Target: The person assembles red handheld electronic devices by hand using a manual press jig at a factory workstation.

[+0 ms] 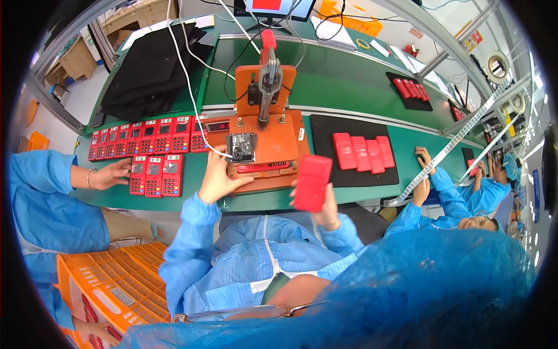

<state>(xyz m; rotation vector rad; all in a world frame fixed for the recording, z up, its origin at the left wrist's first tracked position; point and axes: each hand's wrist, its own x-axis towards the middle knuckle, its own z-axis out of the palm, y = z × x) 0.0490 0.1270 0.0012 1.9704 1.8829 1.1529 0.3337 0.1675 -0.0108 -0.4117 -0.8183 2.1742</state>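
Observation:
My right hand [330, 210] grips a red handheld card terminal [314, 181], its smooth back uppermost, in front of the bench. At the left front corner of an orange toggle-clamp press fixture [270, 136], my left hand [216, 180] has thumb and forefinger spread apart. Its fingertips reach the fixture's edge beside a black circuit board [242, 148], which a white cable joins. Under the fixture's plate lies another red terminal [264, 166], mostly hidden. On a black mat to the right, several red terminals [365, 153] lie back up.
Rows of red keypad terminals [154, 135] fill the left bench, where a co-worker's hand [110, 174] touches one. Black foam sheets [154, 67] are stacked behind. White cables [189, 81] hang across. An orange crate [116, 285] stands below left. Other people work at the right.

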